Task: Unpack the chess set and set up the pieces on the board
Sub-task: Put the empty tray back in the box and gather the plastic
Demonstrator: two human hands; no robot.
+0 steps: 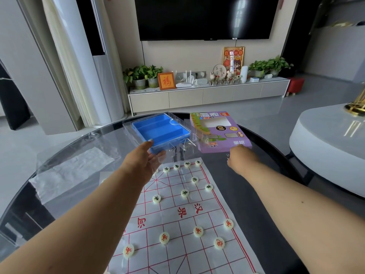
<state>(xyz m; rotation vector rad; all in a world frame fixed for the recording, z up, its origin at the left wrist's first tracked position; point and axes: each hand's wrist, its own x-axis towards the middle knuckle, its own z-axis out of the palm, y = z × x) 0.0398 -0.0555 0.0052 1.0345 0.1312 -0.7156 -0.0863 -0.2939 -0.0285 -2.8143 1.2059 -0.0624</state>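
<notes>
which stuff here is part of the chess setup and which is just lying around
Part of the job: paper board, round pieces, blue tray in left hand, purple box by right hand.

Lying about: plastic wrap, television, potted plants.

Blue tray [158,129]; purple box [221,133]; white board [177,218] (red grid).

The white paper board with red grid lines [183,224] runs off the bottom edge, and the left forearm covers its near-left part along with any round cream pieces there. The left hand [142,163] hides the near corner of the blue plastic tray [160,128] in its clear case, while the right hand [240,158] is turned away, fingers hidden. The small print on the purple cardboard box [221,131] is too blurred to read.
</notes>
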